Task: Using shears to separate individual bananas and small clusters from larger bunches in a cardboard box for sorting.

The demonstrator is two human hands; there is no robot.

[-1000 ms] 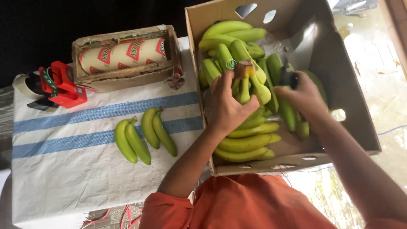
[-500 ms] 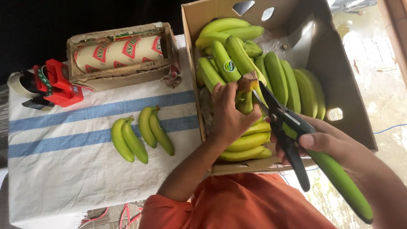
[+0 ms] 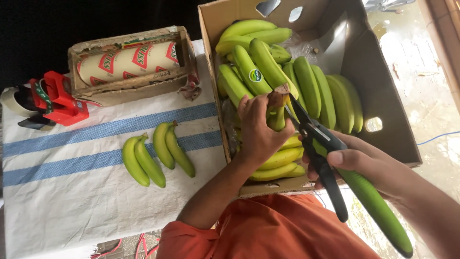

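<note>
Our left hand (image 3: 258,129) is wrapped tight around a banana bunch (image 3: 278,112) over the cardboard box (image 3: 383,105), its brown stem end pointing up and away from our palm, while our right hand (image 3: 364,163) grips the green-handled shears (image 3: 330,163) just to the right of it. The shears' long axis runs diagonally from our right hand up toward the stem, their tips touching or just short of it. We cannot tell how far the blades are parted, and our left fingers hide most of the bunch.
</note>
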